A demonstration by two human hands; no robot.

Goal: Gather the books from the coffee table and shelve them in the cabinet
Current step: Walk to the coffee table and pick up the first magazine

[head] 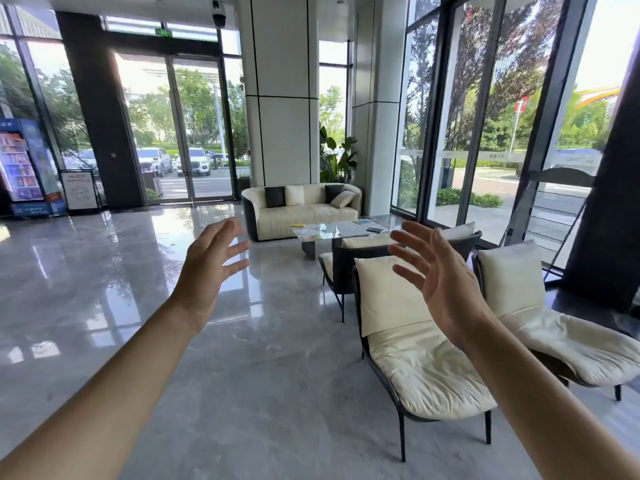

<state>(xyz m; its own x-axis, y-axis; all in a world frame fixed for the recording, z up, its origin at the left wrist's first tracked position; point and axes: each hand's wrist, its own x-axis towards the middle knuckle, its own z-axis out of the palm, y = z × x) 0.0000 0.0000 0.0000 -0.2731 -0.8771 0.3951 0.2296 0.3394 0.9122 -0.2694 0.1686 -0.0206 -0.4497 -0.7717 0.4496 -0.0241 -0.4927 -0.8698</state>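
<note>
Books (362,222), thin, flat, colourful, on coffee table (311,242)

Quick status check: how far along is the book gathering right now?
Nothing looks done yet. Flat books and papers still lie on the glossy grey coffee table by the cream sofa. The left hand and right hand are open and empty, raised well short of it. Everything remains: walk over, gather, shelve. No cabinet is visible.

Both hands, the left hand (211,263) and right hand (440,277), are held up empty with fingers spread, well short of the tabletop (332,230) where books (362,222) lie flat.
</note>
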